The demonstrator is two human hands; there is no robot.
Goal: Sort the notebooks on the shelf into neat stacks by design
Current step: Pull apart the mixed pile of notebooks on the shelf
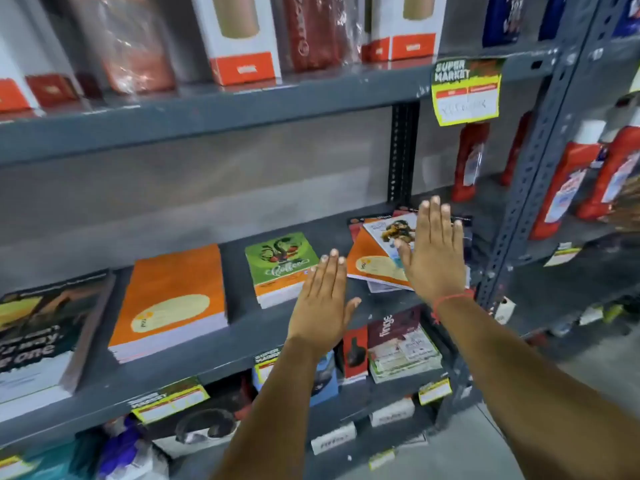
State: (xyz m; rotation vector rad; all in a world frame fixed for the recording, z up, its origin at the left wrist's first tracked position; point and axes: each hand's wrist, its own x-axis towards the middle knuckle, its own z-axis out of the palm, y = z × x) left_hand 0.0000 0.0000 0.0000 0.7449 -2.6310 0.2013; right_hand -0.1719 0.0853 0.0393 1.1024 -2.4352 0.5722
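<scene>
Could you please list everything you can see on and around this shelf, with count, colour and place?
Dark stack: one, dark cover with yellow, middle shelf far left.
Orange stack: one, orange with cream oval, middle shelf, neat.
Green stack: one, green cover, middle shelf centre.
Loose pile: several notebooks, orange, white and red, askew, middle shelf right.
Boxes: several, white and orange, top shelf.
Red bottles: several, red with white caps, right bay.
Price tag: one, yellow and green, top shelf edge.
Lower goods: mixed packs, maroon, red, blue, bottom shelf.
Shelf: grey metal.
Left hand: open, flat, in front of green stack.
Right hand: open, over loose pile, red thread at wrist.
</scene>
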